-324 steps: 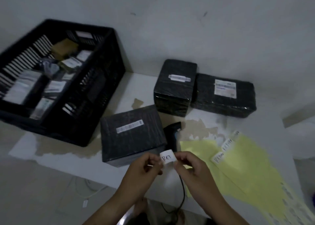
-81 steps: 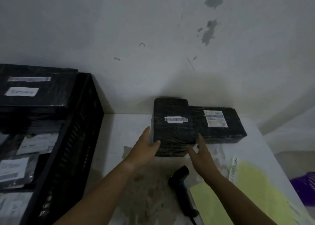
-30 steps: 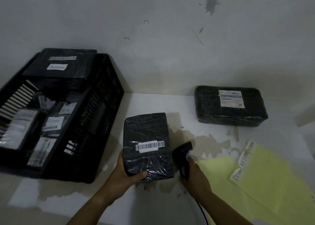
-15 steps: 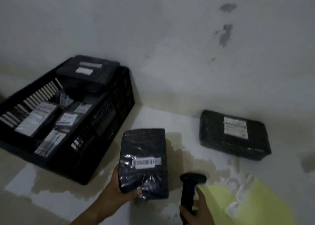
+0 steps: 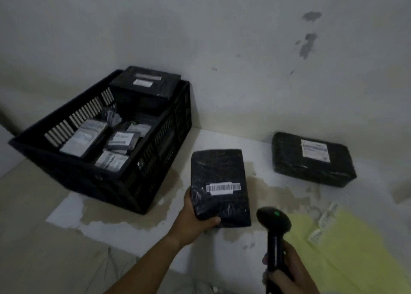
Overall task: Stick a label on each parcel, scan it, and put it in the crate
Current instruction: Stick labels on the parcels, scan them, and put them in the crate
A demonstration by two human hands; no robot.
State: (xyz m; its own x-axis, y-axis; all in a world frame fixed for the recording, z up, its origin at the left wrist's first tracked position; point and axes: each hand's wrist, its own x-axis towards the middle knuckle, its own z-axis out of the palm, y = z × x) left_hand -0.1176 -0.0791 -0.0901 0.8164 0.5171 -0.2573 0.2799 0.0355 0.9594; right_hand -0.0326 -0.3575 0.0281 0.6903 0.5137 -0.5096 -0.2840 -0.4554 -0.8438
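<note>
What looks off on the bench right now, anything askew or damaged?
The large parcel in the crate's far corner sticks up above the rim instead of sitting down inside. The table's white surface is peeled or stained in brown patches around the held parcel. Nothing else stands out.

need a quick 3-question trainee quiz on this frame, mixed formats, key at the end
1. True or false: the left hand grips the barcoded parcel at its near end.
2. The right hand holds: A) a label sheet, B) the scanner, C) nothing.
3. How many parcels lie on the table outside the crate with no hand on them?

Key: 1 true. 2 B. 3 one, the parcel by the wall.
</note>
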